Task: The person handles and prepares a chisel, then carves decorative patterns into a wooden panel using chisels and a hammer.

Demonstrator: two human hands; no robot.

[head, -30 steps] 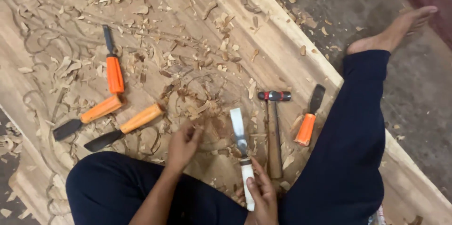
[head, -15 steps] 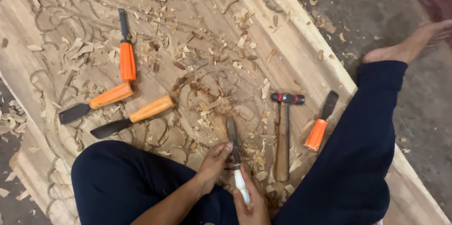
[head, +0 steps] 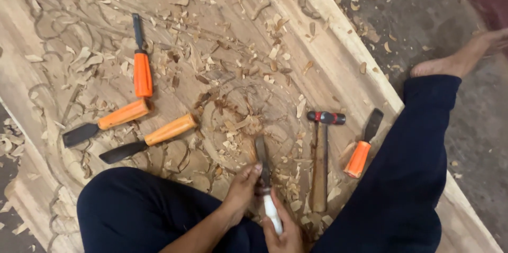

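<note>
I sit on a large carved wooden panel (head: 338, 57) covered in wood shavings. My right hand (head: 283, 232) grips the white handle of a chisel (head: 263, 164) near the bottom edge of the view. My left hand (head: 242, 188) pinches the chisel's dark blade just above the handle, steadying it. The blade tip rests on a round carved motif (head: 248, 120) littered with chips. A hammer (head: 320, 152) with a wooden handle and dark head lies just right of the chisel.
Three orange-handled chisels (head: 142, 68) (head: 108, 122) (head: 151, 139) lie to the left on the panel. Another orange-handled chisel (head: 362, 150) lies right of the hammer, beside my dark-trousered leg (head: 413, 168). My bare foot (head: 460, 57) rests on the grey floor at right.
My left hand has moved from the shavings on the panel onto the chisel blade. The chisel has shifted toward the round motif, and the view has drifted slightly.
</note>
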